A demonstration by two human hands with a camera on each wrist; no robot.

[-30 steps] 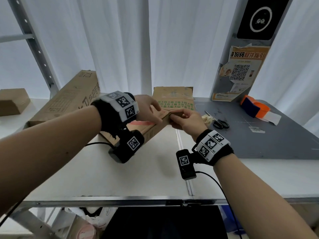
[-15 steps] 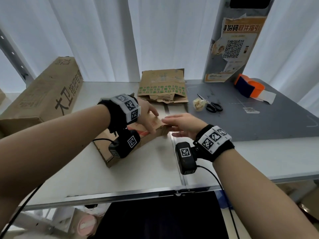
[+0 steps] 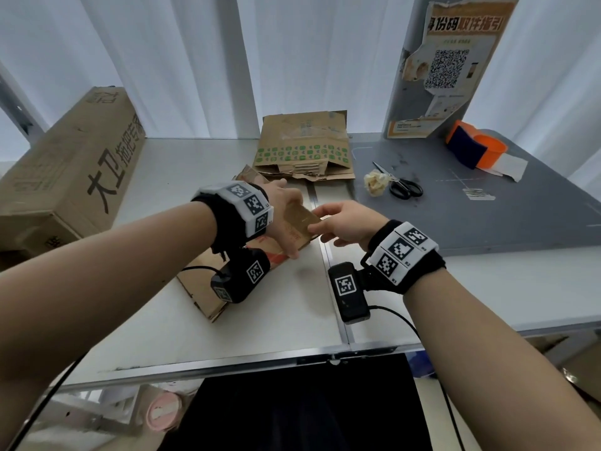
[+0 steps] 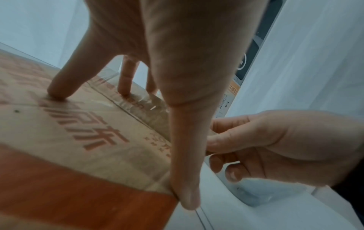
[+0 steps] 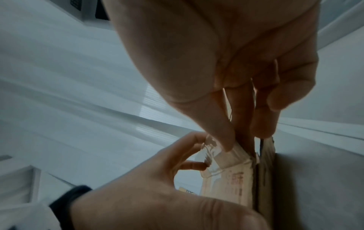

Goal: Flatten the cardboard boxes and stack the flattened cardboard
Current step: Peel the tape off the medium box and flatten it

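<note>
A small brown cardboard box [image 3: 292, 229] with red print lies on the white table [image 3: 156, 323], its right end a little raised. My left hand [image 3: 283, 209] spans its top: straight fingertips [image 4: 57, 93] press on the printed face and the thumb lies along the right corner. Clear tape [image 4: 138, 101] runs across that face. My right hand [image 3: 344, 222] is at the box's right end, where thumb and forefinger pinch a loose strip of clear tape [image 5: 228, 157]. A flattened carton with green print [image 3: 302, 148] lies behind on the table.
A long brown box [image 3: 65, 177] stands at the left. Scissors [image 3: 403, 187] and a crumpled tape ball [image 3: 375, 183] lie on the grey mat [image 3: 487, 216]. An orange tape dispenser [image 3: 474, 149] sits at the back right.
The small box came down from its raised tilt onto the table. My left hand stayed on top, and my right hand shifted from gripping the end to pinching the tape there.
</note>
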